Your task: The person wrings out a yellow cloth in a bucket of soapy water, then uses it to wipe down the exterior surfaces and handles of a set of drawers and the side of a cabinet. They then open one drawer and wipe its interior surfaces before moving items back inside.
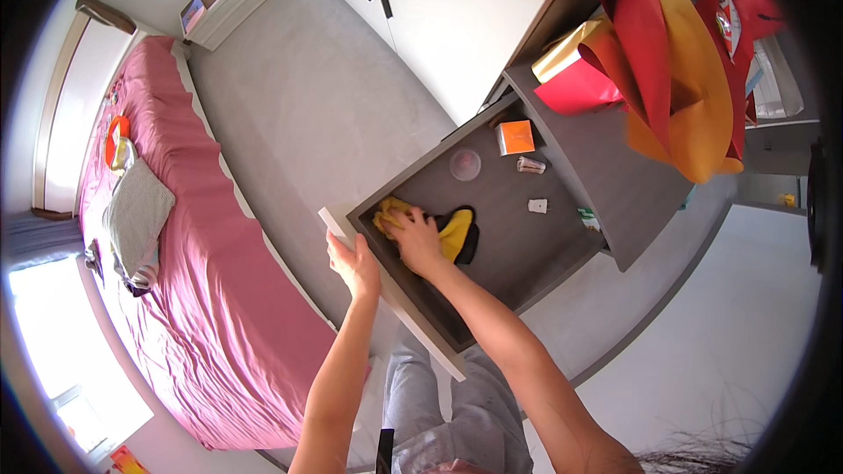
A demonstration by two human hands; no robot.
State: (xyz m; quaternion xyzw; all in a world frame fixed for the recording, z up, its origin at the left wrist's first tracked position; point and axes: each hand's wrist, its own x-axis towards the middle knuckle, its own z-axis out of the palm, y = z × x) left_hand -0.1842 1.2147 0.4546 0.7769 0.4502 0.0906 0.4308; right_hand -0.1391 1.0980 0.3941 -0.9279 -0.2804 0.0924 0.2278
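My right hand (415, 237) reaches into a pulled-out drawer and presses a bunched yellow cloth (395, 211) into its front left corner. A yellow piece with black edging (457, 235) shows on the other side of that hand; it looks like part of the same cloth, but the hand covers the join. My left hand (354, 265) grips the pale drawer front (399, 305) from outside. Farther back on the drawer's grey floor lie a round clear container (465, 164), an orange and white box (515, 137), a small clear pack (530, 164) and a small white plug-like piece (537, 205).
Above the drawer is a grey desktop (615, 175) with red and gold wrapping paper (685, 79). A white wardrobe (457, 17) stands behind. On the left is a bed with a pink cover (202, 281) and a grey pillow (139, 215). A low white cabinet (230, 13) is at the far left.
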